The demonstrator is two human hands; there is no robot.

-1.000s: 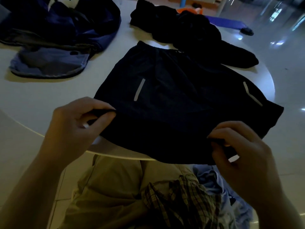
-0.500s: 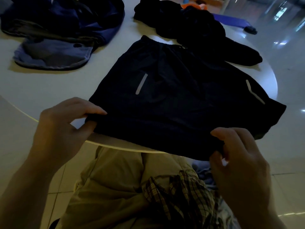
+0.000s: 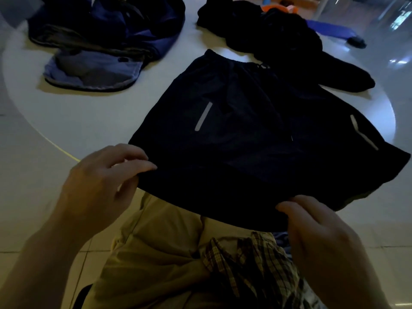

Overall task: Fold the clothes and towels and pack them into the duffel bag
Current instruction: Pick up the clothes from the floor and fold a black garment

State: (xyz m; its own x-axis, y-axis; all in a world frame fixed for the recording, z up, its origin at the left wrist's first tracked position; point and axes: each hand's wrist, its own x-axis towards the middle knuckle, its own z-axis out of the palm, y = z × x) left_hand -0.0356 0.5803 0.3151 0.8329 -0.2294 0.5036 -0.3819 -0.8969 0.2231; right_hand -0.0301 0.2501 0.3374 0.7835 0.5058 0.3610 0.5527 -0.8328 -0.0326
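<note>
Lying between both hands: shorts (image 3: 256, 141)

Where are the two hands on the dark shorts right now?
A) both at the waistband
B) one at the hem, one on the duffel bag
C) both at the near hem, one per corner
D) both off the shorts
C: the left hand pinches the near-left hem corner of the dark shorts and the right hand grips the near hem further right; the waistband lies at the far side on the table.
</note>
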